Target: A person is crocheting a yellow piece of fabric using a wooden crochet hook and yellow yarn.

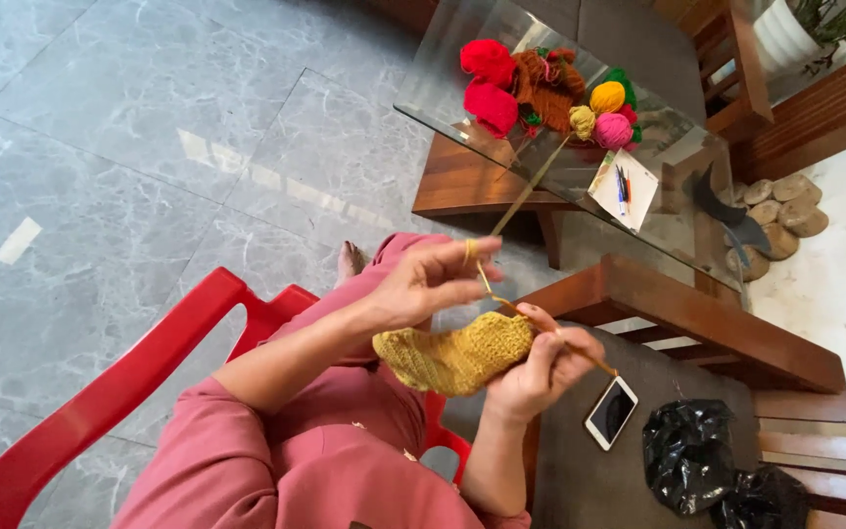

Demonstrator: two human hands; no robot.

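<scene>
Grey marble-tile floor, seated person in pink clothes on a red plastic chair [100, 402]. Mustard-yellow crocheted piece [457, 355] hangs between both hands above the lap. Right hand [540, 370] closed around its edge and a slim crochet hook [589, 359]. Left hand [428, 281] raised, fingers curled, yellow yarn strand [526, 191] looped over the forefinger and running taut up to a small yellow yarn ball [582, 121] among coloured balls on a glass-topped table [443, 73]. White phone [611, 412] and crumpled black plastic bag [689, 456] lie near the right hand.
</scene>
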